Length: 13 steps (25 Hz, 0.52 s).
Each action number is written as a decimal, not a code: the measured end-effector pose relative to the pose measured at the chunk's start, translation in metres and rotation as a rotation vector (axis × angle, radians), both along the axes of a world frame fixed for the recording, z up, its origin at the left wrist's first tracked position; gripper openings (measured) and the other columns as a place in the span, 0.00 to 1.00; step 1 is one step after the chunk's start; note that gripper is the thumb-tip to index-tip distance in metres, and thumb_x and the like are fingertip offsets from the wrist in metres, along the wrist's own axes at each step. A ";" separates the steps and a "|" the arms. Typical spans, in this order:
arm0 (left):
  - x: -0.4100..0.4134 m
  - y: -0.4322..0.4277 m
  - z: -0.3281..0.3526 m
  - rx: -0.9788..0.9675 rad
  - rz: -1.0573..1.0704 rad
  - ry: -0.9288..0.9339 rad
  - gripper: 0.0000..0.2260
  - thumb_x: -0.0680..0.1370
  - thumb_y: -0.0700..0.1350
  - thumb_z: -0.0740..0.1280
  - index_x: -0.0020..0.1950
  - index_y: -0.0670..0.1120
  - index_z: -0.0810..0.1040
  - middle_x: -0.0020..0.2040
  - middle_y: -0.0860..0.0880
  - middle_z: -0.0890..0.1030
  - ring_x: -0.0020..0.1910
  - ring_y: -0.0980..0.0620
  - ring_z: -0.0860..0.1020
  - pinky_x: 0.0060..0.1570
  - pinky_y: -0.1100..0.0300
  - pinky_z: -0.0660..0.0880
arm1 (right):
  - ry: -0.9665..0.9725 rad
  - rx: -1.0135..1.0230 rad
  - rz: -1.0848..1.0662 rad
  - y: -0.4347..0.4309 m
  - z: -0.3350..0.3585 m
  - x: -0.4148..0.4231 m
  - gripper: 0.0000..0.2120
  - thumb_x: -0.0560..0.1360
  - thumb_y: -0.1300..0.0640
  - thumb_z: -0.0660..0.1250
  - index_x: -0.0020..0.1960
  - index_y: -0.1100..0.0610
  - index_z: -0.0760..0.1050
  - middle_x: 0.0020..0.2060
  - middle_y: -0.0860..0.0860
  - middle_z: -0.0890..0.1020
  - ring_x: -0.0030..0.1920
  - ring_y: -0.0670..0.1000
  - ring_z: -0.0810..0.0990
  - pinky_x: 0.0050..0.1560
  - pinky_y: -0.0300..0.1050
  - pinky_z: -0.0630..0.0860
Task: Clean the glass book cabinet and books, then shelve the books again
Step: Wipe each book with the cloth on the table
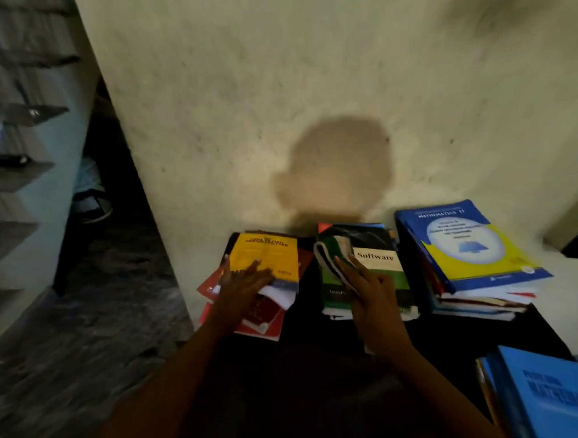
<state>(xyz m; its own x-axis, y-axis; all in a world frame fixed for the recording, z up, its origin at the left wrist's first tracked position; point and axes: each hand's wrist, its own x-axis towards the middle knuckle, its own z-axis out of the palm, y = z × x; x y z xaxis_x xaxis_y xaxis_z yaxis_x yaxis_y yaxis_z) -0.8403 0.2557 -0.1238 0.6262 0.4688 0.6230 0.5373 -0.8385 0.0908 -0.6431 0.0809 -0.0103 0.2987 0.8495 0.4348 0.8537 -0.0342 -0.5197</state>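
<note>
Nearest, at the lower right, a blue book (544,405) tops a pile at the edge of the dark surface (309,335) where all the books lie. Beyond it both arms reach forward. The left hand (241,283) rests flat on the yellow book (262,257), fingers straight and gripping nothing. That book sits on a loose heap of red books (263,320) and a white sheet. The right hand (370,288) has its fingers stretched out, pressing a folded cloth (332,257) onto the green "Software" book (378,272), which tops the middle stack. As far as the blur allows, it is not clenched round the cloth. Just right of that stack stands a taller one with the Mathematics II book (472,246) on top, against the wall (287,86). Far left, the shelves of the glass cabinet (27,111) show no books, only a small dark item I cannot identify.

By my reading the task is midway. The books are out and the wiping of covers is under way, one stack at a time. Whether the glass is already cleaned cannot be judged here. Several stacks remain to wipe, and all the shelving is left to do
</note>
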 end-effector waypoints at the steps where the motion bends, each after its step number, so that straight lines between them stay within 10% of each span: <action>1: -0.002 -0.003 -0.017 0.017 -0.031 0.112 0.24 0.71 0.46 0.68 0.66 0.53 0.67 0.67 0.50 0.74 0.71 0.48 0.65 0.70 0.41 0.42 | 0.004 -0.027 -0.004 0.002 -0.003 -0.003 0.32 0.73 0.72 0.59 0.68 0.45 0.58 0.70 0.52 0.67 0.52 0.58 0.67 0.54 0.47 0.63; 5: -0.021 0.003 -0.053 0.105 -0.089 0.349 0.38 0.72 0.44 0.62 0.77 0.55 0.46 0.78 0.54 0.44 0.77 0.49 0.44 0.67 0.36 0.43 | -0.003 -0.120 -0.006 0.010 -0.014 -0.011 0.32 0.75 0.71 0.58 0.68 0.42 0.53 0.72 0.48 0.63 0.54 0.53 0.63 0.57 0.42 0.60; 8: -0.028 0.008 -0.047 -0.093 -0.112 0.511 0.46 0.68 0.37 0.69 0.77 0.56 0.44 0.78 0.52 0.48 0.77 0.45 0.47 0.69 0.35 0.46 | -0.020 -0.155 -0.008 0.011 -0.020 -0.010 0.31 0.76 0.70 0.57 0.71 0.43 0.55 0.73 0.47 0.61 0.57 0.53 0.63 0.58 0.38 0.56; 10: -0.020 -0.004 -0.024 -0.424 -0.121 0.524 0.32 0.75 0.49 0.62 0.76 0.56 0.51 0.77 0.50 0.52 0.76 0.43 0.50 0.72 0.38 0.47 | -0.005 -0.158 -0.032 0.009 -0.023 -0.008 0.30 0.76 0.70 0.57 0.72 0.45 0.58 0.73 0.47 0.62 0.59 0.54 0.63 0.58 0.38 0.56; 13: 0.031 -0.049 0.026 -1.166 0.008 -0.300 0.16 0.81 0.53 0.57 0.65 0.47 0.72 0.60 0.43 0.77 0.59 0.43 0.75 0.57 0.57 0.73 | 0.009 -0.122 -0.098 -0.002 -0.025 0.004 0.29 0.75 0.72 0.58 0.71 0.49 0.63 0.71 0.50 0.66 0.58 0.58 0.66 0.57 0.39 0.57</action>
